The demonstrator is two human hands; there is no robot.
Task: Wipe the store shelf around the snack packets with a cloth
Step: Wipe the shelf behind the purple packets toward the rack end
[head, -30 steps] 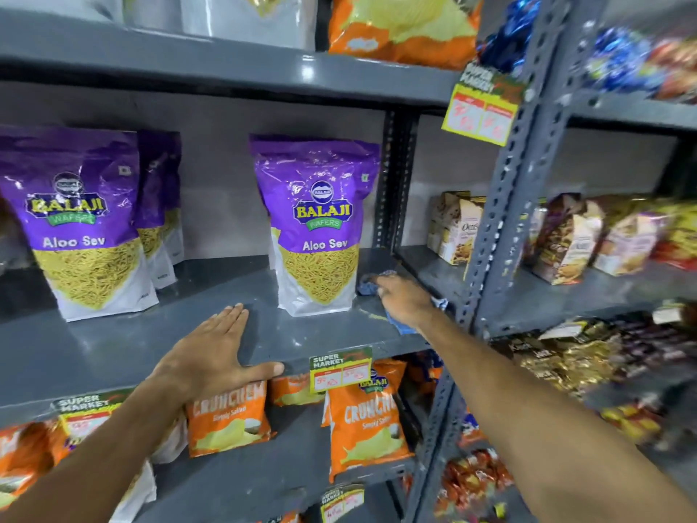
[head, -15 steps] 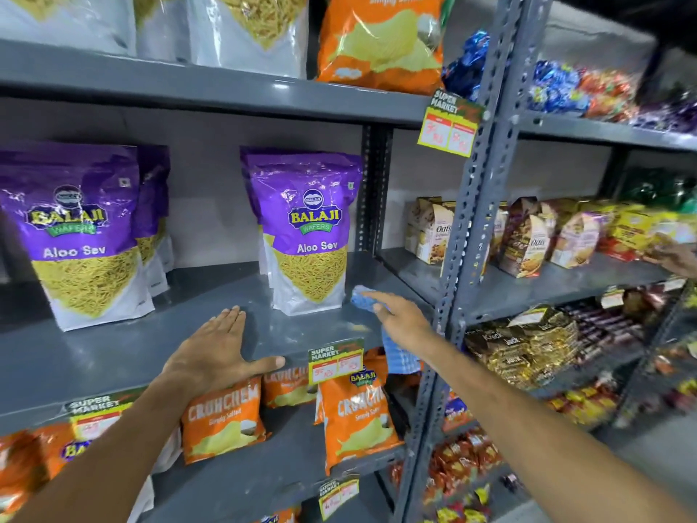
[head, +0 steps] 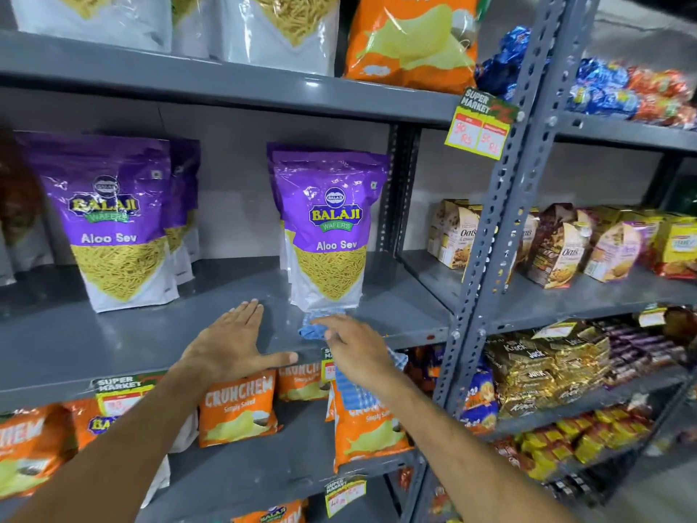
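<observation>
shelf (head: 113,341) front: cloth (head: 313,328) (blue) under right hand (head: 358,352).

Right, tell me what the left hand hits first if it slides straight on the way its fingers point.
The left hand lies flat on the grey shelf, fingers aimed at the gap between the two purple Aloo Sev packets. That lane looks free up to the back wall, though depth is uncertain.

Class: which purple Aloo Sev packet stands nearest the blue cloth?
The right-hand front packet: the cloth, under the right hand, lies at its base. The left packets stand apart.
</observation>
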